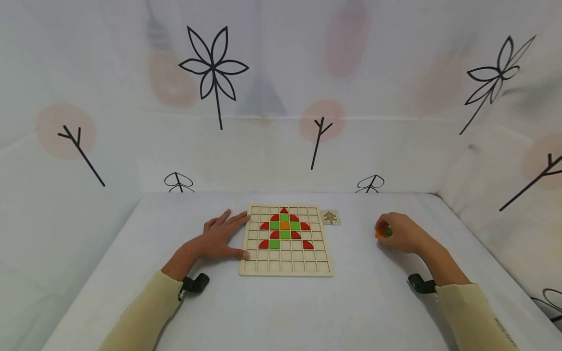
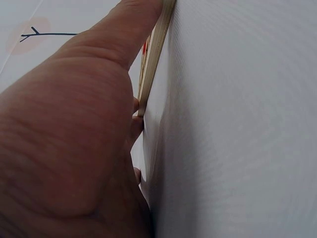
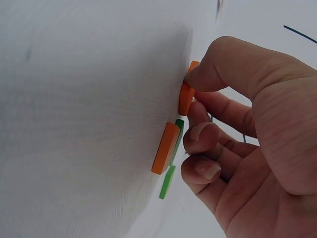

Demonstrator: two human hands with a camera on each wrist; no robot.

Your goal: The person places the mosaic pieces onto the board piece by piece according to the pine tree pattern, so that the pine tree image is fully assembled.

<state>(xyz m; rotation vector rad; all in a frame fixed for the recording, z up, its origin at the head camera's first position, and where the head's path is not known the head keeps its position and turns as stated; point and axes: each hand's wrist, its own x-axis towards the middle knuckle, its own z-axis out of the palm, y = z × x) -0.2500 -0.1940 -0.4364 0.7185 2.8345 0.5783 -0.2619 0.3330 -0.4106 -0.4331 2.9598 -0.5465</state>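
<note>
A square wooden grid board [image 1: 285, 267] lies mid-table, with red, green and orange tiles forming a tree-like shape. My left hand [image 1: 219, 239] is spread along its left side, fingertips and thumb right at the edge. In the left wrist view, the thumb [image 2: 133, 25] lies against the board's rim [image 2: 157, 54]. To the right of the board, my right hand [image 1: 404, 234] is low over a few loose tiles. Its thumb and index finger pinch an orange tile [image 3: 185, 101]. Another orange tile [image 3: 166, 148] and two green ones, a darker tile [image 3: 176, 141] and a lighter tile [image 3: 167, 183], lie beside the curled fingers.
A small card [image 1: 331, 218] printed with a tree on a grid lies against the board's upper right edge. White cloth covers the table [image 1: 281, 317]. Behind it hangs a patterned cloth backdrop [image 1: 281, 156] with plant drawings.
</note>
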